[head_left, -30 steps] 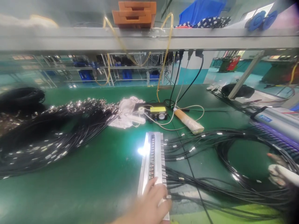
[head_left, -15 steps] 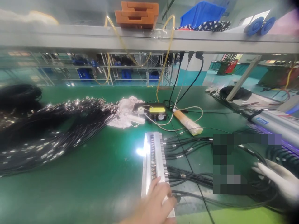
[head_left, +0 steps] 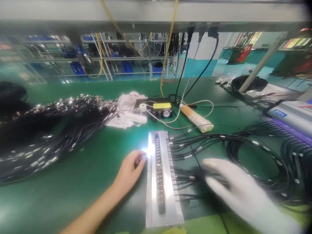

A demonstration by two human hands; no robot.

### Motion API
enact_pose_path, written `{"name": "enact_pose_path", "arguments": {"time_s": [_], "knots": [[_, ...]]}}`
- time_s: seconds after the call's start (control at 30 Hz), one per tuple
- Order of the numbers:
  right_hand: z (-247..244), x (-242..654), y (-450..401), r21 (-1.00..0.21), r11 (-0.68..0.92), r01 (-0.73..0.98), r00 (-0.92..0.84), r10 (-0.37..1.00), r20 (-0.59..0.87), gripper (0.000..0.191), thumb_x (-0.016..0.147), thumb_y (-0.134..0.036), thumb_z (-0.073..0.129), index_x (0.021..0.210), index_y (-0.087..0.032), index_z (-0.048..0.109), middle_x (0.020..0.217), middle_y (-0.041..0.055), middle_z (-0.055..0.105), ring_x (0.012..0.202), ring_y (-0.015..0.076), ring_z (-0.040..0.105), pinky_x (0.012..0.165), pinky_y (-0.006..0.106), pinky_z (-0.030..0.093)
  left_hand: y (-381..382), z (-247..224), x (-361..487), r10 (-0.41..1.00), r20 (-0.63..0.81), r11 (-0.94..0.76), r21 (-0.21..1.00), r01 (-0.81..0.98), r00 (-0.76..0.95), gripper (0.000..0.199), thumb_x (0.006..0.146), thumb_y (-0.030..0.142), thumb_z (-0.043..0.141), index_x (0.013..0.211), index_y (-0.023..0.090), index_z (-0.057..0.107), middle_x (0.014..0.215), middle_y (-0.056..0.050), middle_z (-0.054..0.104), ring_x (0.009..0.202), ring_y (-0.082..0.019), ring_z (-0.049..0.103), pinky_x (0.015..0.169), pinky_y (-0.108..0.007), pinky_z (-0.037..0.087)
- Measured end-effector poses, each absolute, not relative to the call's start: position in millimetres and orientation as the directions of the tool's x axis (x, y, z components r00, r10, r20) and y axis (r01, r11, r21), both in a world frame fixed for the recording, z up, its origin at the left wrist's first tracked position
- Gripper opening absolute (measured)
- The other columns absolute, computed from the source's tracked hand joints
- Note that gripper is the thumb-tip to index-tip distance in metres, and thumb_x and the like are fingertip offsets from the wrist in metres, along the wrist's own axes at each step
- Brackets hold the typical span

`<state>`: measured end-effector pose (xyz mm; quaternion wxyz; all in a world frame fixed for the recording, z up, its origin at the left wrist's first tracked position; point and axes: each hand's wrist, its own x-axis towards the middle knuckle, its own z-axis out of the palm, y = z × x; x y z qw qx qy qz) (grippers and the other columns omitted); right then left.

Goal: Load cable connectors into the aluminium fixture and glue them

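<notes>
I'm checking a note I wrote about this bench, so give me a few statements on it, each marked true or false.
1. The right hand is gloved in white. True.
2. The left hand is gloved as well. False: it is bare.
3. The metal fixture lies between the two hands. True.
4. The cables leave the fixture on the left hand's side. False: they leave on the right hand's side.
5. A yellow label sits on the black box. True.
6. The wrapped stick stands upright. False: it lies down.
</notes>
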<state>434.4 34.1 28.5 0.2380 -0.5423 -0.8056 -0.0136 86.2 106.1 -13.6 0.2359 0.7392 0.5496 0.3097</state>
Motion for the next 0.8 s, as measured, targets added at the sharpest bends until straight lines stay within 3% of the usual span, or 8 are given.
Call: {"name": "enact_pose_path", "arguments": {"time_s": [0.13, 0.3, 0.63, 0.8], "knots": [[20, 391, 59, -0.255, 0.550, 0.795, -0.497, 0.832, 0.246, 0.031, 0.102, -0.028, 0.042, 0.125, -0.019, 0.061, 0.111, 0.0104, 0.071, 0.097, 0.0255, 0.069, 0.081, 0.042, 0.060, 112, -23, 91, 0.967, 0.167, -0.255, 0.679, 0.688, 0.194, 0.023, 0.095, 0.038, 0.047, 0.103, 0.023, 0.062, 0.074, 0.001, 0.059, 0.068, -0.018, 0.053, 0.069, -0.033, 0.045], [12, 384, 78, -0.366, 0.570, 0.736, -0.552, 0.817, 0.164, 0.034, 0.103, -0.019, 0.036, 0.117, -0.022, 0.067, 0.089, 0.0070, 0.066, 0.079, 0.0215, 0.063, 0.071, 0.035, 0.055, 109, -25, 89, 0.973, 0.131, -0.227, 0.676, 0.701, 0.189, 0.023, 0.096, 0.038, 0.047, 0.105, 0.024, 0.063, 0.076, 0.001, 0.059, 0.070, -0.018, 0.053, 0.071, -0.034, 0.043], [12, 382, 87, -0.400, 0.619, 0.676, -0.576, 0.782, 0.238, 0.036, 0.104, -0.018, 0.033, 0.115, -0.021, 0.067, 0.082, 0.0053, 0.061, 0.073, 0.0187, 0.058, 0.064, 0.031, 0.050, 110, -25, 86, 0.973, 0.088, -0.210, 0.711, 0.671, 0.211, 0.019, 0.098, 0.036, 0.050, 0.107, 0.025, 0.062, 0.078, 0.002, 0.057, 0.072, -0.017, 0.052, 0.067, -0.030, 0.042], [5, 383, 86, -0.426, 0.582, 0.693, -0.525, 0.812, 0.255, 0.026, 0.103, -0.022, 0.041, 0.115, -0.023, 0.065, 0.088, 0.0044, 0.064, 0.075, 0.0174, 0.061, 0.067, 0.030, 0.052, 109, -21, 84, 0.969, 0.077, -0.217, 0.714, 0.665, 0.233, 0.015, 0.097, 0.032, 0.051, 0.105, 0.025, 0.061, 0.079, 0.002, 0.057, 0.074, -0.016, 0.052, 0.068, -0.029, 0.043]]}}
